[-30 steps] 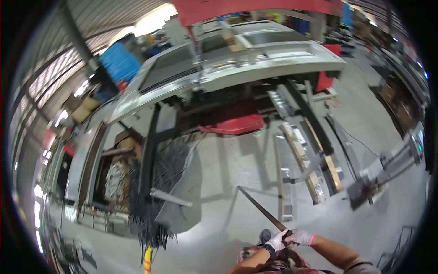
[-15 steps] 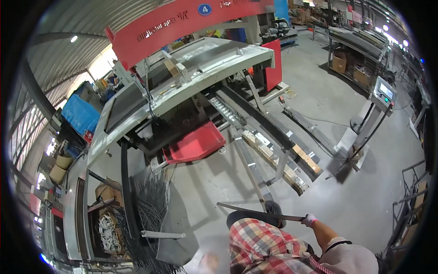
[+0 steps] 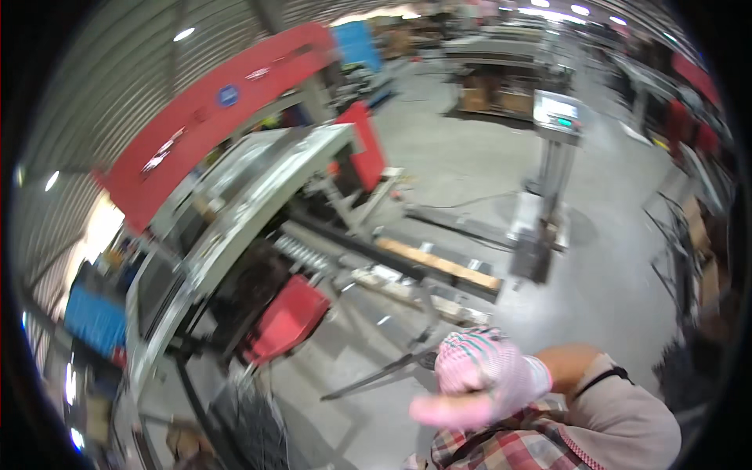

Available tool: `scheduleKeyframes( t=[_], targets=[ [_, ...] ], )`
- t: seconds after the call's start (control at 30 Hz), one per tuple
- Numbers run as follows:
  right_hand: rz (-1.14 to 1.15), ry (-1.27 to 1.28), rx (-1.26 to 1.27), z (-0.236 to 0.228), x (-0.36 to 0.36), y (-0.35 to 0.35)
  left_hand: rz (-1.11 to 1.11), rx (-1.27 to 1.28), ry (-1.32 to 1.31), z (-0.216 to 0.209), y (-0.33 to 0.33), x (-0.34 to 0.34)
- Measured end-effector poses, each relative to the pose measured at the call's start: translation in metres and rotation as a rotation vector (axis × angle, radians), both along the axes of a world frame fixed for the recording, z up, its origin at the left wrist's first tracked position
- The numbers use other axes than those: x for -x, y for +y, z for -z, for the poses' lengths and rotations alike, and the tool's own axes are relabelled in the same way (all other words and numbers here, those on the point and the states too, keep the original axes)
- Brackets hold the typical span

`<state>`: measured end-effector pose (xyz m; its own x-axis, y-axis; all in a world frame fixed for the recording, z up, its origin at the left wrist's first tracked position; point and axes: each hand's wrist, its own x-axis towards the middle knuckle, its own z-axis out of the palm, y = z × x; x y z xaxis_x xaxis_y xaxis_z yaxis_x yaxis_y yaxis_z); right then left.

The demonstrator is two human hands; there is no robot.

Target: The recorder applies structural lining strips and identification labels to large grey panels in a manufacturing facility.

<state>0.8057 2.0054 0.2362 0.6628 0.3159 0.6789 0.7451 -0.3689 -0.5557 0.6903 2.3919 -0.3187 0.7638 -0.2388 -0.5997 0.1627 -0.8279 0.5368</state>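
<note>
The frame is blurred by head motion. The right hand (image 3: 482, 376), in a pink-and-white knit glove, is raised close to the camera at lower centre. Its fingers curl in a loose fist, but whether they grip anything cannot be told. The left hand is out of view.

A long dark strip (image 3: 376, 376) extends from just left of the glove down toward the floor (image 3: 611, 290). Its near end disappears at the glove's edge, so contact between strip and hand is uncertain. Its far end lies low, near the red tray (image 3: 286, 317) of the machine (image 3: 251, 204).

Beyond the strip stand a roller rack (image 3: 407, 270) and a control stand (image 3: 548, 188) with a screen. A bundle of dark strips (image 3: 251, 415) lies at lower left.

Handling guidance, as a judgement: a long, thin strip swings widely when the body turns. The grip is best kept firm near the end, and the free tip low and clear of rack and stand. A second hand on the strip would steady it.
</note>
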Motion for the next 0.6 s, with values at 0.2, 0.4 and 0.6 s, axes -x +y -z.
scheduleKeyframes(
  t=[0.2, 0.4, 0.6],
  targets=[
    [-0.013, -0.093, 0.066, -0.068, 0.057, -0.08, 0.02, -0.068, 0.032, 0.014, -0.038, -0.112],
    [0.201, -0.042, 0.07, -0.063, 0.114, -0.21, 0.103, -0.199, 0.073, 0.034, -0.11, -0.134],
    [0.391, -0.043, 0.089, -0.071, 0.191, -0.368, 0.509, -0.335, 0.009, 0.079, -0.281, -0.161]
  ],
)
